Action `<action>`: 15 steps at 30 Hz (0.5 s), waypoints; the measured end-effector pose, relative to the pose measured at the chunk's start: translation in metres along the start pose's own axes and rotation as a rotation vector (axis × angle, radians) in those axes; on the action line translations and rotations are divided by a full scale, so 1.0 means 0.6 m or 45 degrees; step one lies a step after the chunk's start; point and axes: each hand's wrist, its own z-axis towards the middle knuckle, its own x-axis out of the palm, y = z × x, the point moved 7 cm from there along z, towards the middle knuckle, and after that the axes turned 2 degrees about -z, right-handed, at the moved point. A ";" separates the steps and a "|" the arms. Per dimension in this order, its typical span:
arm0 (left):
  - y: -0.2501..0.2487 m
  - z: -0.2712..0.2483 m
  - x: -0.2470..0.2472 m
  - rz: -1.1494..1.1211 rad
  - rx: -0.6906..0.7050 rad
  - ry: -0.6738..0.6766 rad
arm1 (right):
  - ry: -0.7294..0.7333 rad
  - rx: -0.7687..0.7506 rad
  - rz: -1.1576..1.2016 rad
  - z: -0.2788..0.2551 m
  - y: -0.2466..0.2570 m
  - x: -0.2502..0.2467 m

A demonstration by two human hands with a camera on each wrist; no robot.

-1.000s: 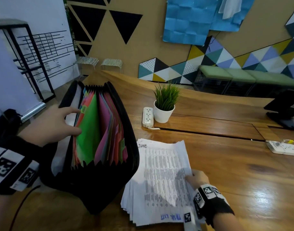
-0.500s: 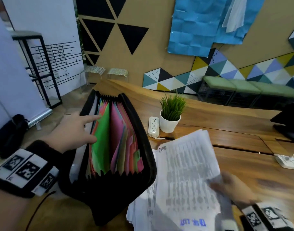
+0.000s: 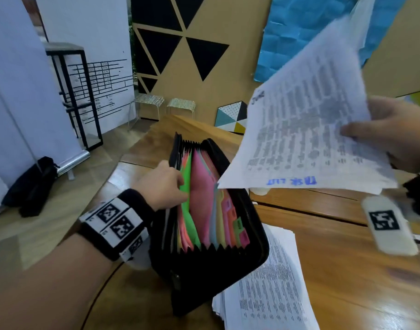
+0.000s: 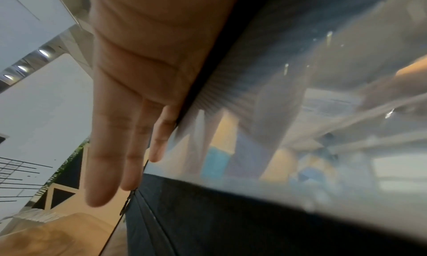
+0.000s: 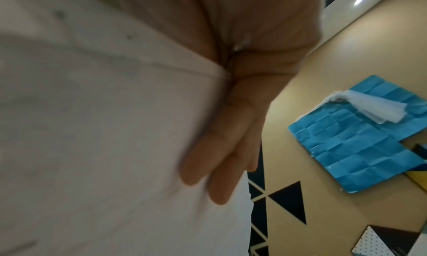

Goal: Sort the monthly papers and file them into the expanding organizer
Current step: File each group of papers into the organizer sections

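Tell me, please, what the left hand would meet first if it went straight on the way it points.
The green divider in the organizer: the left hand points into it and seems to touch it, though depth is unclear.

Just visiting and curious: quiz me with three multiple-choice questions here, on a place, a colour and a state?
1. Where is the paper stack?
A. on the floor
B. on the table beside the organizer
C. inside the organizer

2. Which colour is the divider the left hand touches?
A. green
B. blue
C. white

3. The right hand is:
A. flat on the table
B. holding a printed sheet aloft
C. empty

Key: B, it lies on the wood; A, fingertips meet green; B, thumb pins the page mid-air.
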 end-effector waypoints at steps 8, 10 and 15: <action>-0.013 0.011 0.000 0.060 -0.005 0.232 | 0.108 -0.216 -0.578 0.012 0.187 0.097; -0.016 0.009 -0.001 0.101 0.007 0.273 | 0.136 -0.260 -0.659 0.011 0.211 0.128; -0.016 0.011 -0.001 0.050 0.022 0.264 | 0.303 -0.203 -0.903 -0.022 0.216 0.208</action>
